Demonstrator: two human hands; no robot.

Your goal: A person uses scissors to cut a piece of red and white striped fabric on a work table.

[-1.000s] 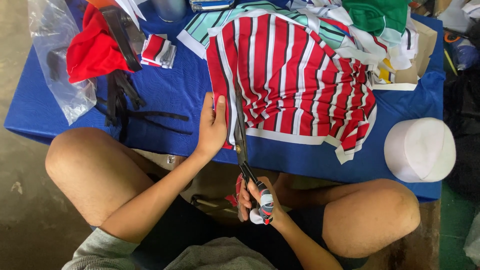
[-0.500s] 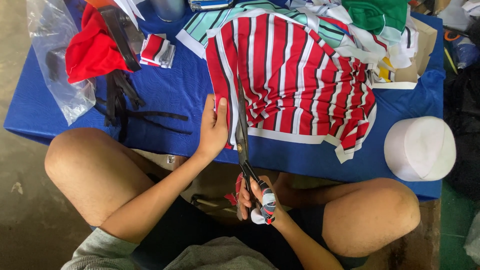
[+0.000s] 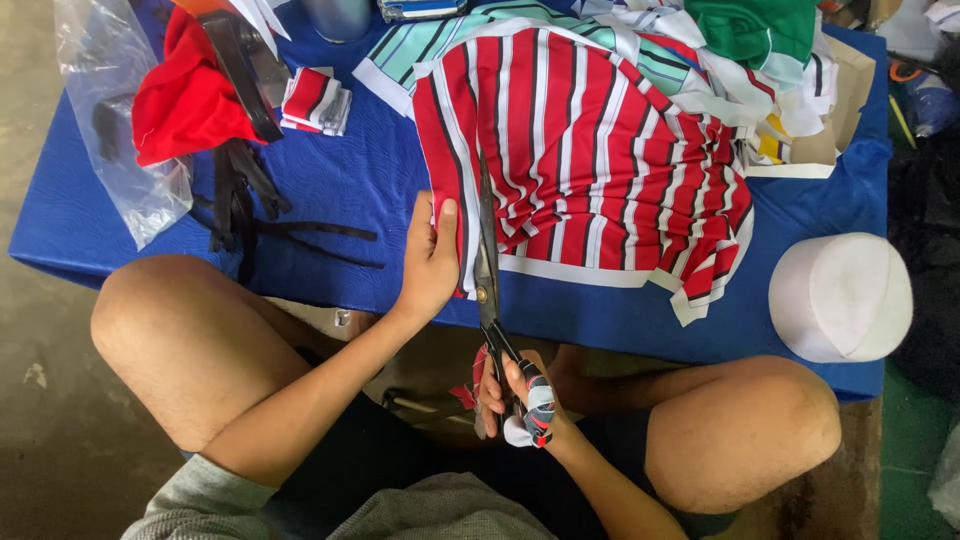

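Grey sleeves at bottom edge, person seated cross-legged. Right hand (image 3: 515,395) gripping handles of scissors (image 3: 488,270), near the lap; blades reach forward onto red striped fabric (image 3: 590,150) at its near edge. Left hand (image 3: 428,262) flat, fingers together, pressing the fabric's left strip just beside the blades. Fabric lies spread on blue table (image 3: 370,180). White round cap (image 3: 840,297) at right. Black straps (image 3: 240,200), clear plastic bag (image 3: 125,150), red cloth (image 3: 180,100) far left. Green cloth (image 3: 750,30) far back.
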